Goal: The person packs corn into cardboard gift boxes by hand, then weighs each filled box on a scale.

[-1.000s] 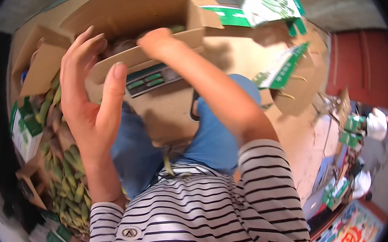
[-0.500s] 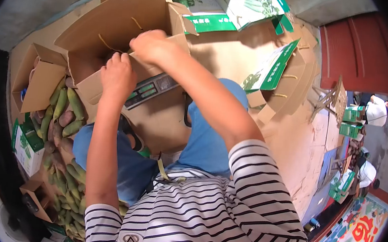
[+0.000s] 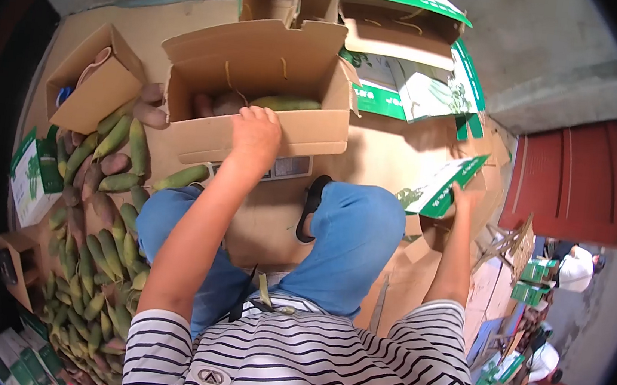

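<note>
My left hand [image 3: 256,133] is closed over the front wall of an open cardboard box [image 3: 269,134], fingers hooked inside the rim. Inside that box lie a long green radish [image 3: 288,104] and some reddish roots [image 3: 228,103]. The box rests on a scale [image 3: 292,167], whose display panel shows partly under the front flap. Off to the right, my right hand [image 3: 463,199] grips the edge of a green and white carton [image 3: 440,187], which stands open and tilted; my fingertips are partly hidden there.
Many green radishes [image 3: 103,253] and reddish roots cover the floor at left. A small box [image 3: 98,88] holding a blue item stands behind them. More open cartons [image 3: 400,33] line the back wall. Co-workers [image 3: 575,269] sit far right, past a wooden stool [image 3: 510,244].
My right hand has left the cardboard box and reached right to the green and white carton. My left hand stays on the box's front rim. The view has shifted, showing the box's contents.
</note>
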`<state>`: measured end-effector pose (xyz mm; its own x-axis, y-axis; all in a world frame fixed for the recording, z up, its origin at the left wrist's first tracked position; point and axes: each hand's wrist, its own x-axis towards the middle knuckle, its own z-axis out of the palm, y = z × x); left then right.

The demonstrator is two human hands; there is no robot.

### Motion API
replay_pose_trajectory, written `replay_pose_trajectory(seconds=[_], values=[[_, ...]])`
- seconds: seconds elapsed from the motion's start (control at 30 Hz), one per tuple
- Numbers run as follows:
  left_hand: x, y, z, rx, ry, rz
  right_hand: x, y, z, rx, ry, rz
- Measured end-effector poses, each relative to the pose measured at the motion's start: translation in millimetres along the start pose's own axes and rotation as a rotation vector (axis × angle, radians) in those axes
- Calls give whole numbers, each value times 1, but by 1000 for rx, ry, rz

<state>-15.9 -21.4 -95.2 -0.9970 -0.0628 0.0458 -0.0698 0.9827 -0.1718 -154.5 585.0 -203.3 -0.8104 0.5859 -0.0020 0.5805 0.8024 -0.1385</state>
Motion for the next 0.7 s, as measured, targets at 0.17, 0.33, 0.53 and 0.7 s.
replay_pose_trajectory(seconds=[0.17,0.33,0.53,0.7], values=[[1,0,2,22,-14,7,-43,28,0,876,-327,256],[0,2,-1,44,-20,-1,-44,43,-85,808,-141,113],[5,15,0,44,-80,-66,-96,-51,-259,1277,-41,-226],[6,16,1,96,-45,-77,-110,-188,-331,1550,48,-541]])
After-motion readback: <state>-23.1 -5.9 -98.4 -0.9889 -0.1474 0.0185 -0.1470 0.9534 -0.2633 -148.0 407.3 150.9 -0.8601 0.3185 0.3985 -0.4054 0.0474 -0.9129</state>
